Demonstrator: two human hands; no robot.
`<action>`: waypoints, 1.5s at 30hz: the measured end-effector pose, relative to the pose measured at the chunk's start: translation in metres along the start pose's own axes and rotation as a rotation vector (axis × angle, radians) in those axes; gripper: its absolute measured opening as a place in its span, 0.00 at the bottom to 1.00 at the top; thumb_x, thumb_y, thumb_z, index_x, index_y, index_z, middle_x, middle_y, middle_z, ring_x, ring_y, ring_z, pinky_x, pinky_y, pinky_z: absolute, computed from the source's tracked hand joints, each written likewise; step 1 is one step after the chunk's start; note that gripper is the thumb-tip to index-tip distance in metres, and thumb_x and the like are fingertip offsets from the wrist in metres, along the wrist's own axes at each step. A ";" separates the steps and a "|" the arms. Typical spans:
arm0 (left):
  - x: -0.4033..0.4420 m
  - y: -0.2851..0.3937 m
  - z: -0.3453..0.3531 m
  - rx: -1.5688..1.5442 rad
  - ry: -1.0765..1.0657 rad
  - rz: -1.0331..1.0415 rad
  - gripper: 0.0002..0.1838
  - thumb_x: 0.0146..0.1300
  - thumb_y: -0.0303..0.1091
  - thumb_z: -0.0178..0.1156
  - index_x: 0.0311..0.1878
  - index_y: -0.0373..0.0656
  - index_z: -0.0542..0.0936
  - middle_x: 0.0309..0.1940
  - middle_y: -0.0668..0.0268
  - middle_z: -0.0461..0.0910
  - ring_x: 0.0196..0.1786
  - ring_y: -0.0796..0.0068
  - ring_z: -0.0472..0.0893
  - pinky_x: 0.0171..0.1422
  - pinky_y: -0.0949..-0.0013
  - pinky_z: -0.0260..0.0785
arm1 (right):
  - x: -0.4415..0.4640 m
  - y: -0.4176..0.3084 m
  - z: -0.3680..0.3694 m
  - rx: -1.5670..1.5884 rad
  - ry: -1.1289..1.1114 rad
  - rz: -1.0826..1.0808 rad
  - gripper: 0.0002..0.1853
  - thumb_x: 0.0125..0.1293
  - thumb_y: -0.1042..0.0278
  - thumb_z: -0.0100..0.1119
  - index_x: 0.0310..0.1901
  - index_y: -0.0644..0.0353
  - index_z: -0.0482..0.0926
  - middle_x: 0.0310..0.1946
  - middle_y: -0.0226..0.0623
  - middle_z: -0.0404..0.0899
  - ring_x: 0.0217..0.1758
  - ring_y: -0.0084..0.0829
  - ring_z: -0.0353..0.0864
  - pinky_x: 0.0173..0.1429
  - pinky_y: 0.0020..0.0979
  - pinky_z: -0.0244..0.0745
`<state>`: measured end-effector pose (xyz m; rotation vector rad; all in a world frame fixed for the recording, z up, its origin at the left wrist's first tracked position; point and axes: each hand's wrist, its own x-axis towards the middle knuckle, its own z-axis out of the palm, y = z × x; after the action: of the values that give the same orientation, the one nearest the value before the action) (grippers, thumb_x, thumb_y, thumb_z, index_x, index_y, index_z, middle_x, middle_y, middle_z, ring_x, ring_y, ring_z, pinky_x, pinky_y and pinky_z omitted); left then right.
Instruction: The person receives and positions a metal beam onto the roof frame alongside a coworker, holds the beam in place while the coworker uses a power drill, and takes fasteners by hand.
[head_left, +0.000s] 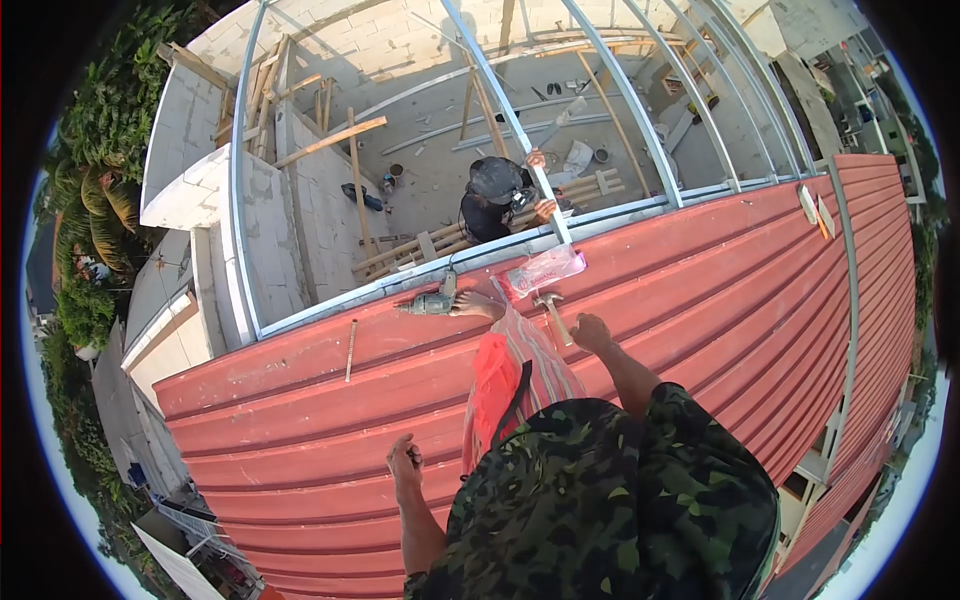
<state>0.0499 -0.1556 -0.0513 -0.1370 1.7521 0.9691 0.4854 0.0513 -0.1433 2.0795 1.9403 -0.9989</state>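
Note:
My left hand is over the red metal roof at lower centre, its fingers curled in; a small dark spot shows between them, too small to name. My right hand is closed beside the handle end of a hammer; any contact or small item inside it is hidden. Left of the hammer, a clear plastic bag with reddish contents lies near the roof edge. A grey-green power drill rests by my bare foot.
Below the roof edge, a co-worker in a dark cap holds a metal beam. Other beams span the open room. A thin rod lies on the roof at left, and small tools lie at far right.

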 end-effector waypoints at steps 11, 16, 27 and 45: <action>0.001 0.003 -0.002 0.059 -0.010 0.001 0.15 0.56 0.31 0.49 0.46 0.35 0.75 0.17 0.69 0.68 0.16 0.79 0.67 0.16 0.74 0.57 | -0.020 0.014 0.007 0.061 0.005 0.134 0.15 0.54 0.61 0.54 0.36 0.65 0.75 0.34 0.55 0.77 0.42 0.52 0.78 0.48 0.47 0.73; 0.000 0.004 -0.005 0.063 -0.010 0.004 0.15 0.55 0.29 0.49 0.45 0.34 0.75 0.17 0.69 0.69 0.15 0.80 0.66 0.16 0.75 0.57 | -0.024 0.012 0.015 0.072 0.022 0.119 0.15 0.53 0.61 0.54 0.36 0.66 0.74 0.34 0.56 0.77 0.42 0.53 0.78 0.47 0.48 0.73; -0.002 0.002 -0.005 0.045 -0.003 -0.002 0.14 0.55 0.28 0.49 0.43 0.34 0.76 0.17 0.69 0.69 0.16 0.81 0.66 0.16 0.76 0.57 | -0.039 0.016 0.005 0.039 -0.045 0.168 0.19 0.55 0.58 0.56 0.40 0.67 0.74 0.38 0.57 0.76 0.46 0.52 0.76 0.51 0.47 0.71; -0.002 0.005 -0.003 0.115 0.008 0.002 0.12 0.55 0.28 0.49 0.41 0.36 0.77 0.16 0.70 0.69 0.16 0.81 0.66 0.16 0.77 0.57 | -0.038 0.021 0.007 0.092 -0.071 0.222 0.22 0.56 0.56 0.56 0.44 0.68 0.75 0.41 0.57 0.77 0.48 0.51 0.75 0.53 0.45 0.69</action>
<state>0.0459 -0.1547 -0.0469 -0.0653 1.8105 0.8679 0.5034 0.0120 -0.1353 2.2157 1.6159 -1.1137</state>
